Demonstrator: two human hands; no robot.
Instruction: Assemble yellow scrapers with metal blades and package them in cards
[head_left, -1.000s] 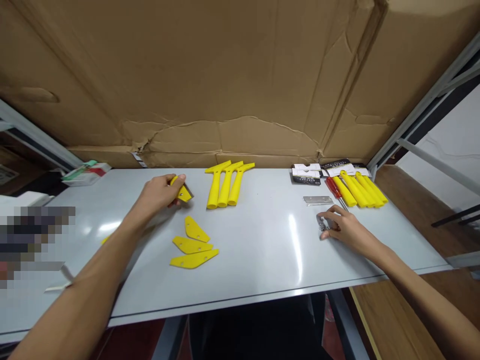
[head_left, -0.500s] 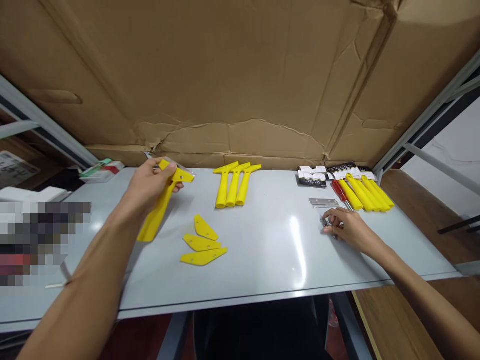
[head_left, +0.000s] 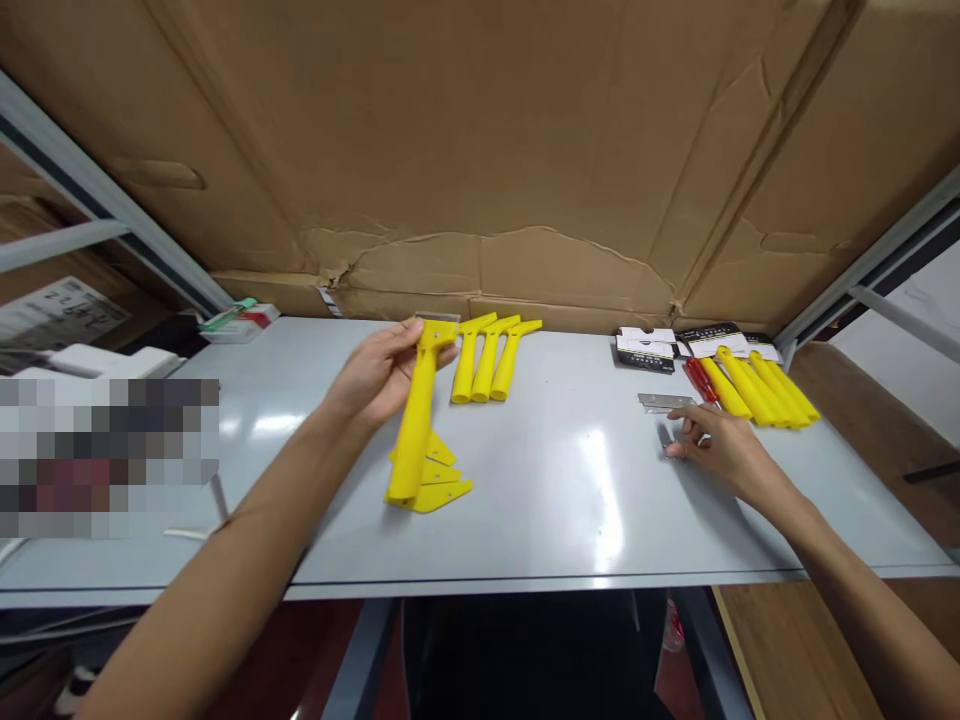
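Note:
My left hand [head_left: 386, 375] is closed around the neck of a yellow scraper [head_left: 416, 430], just below its head. Along the top edge of that head runs a clear strip [head_left: 437, 317]. The handle slants down toward me, partly covering several flat yellow plates [head_left: 442, 494] on the table. At the right, my right hand [head_left: 709, 440] is low over the table, index finger stretched out and the others curled in. By its thumb tip shows a small dark sliver [head_left: 664, 438], too small to name. Just beyond the fingers lie thin metal blades [head_left: 660, 401].
Three yellow scraper handles [head_left: 486, 365] lie side by side behind the left hand. Right of the blades are a red-handled screwdriver [head_left: 699, 380], several yellow handles [head_left: 761, 390] and black-and-white cards [head_left: 645, 350]. Cardboard [head_left: 487, 150] walls the back; metal posts [head_left: 870, 255] flank the table.
My left hand has brought the scraper rightward and turned it more upright, now over the yellow plates. My right hand has lifted slightly from where small shiny metal pieces lay. The view has shifted.

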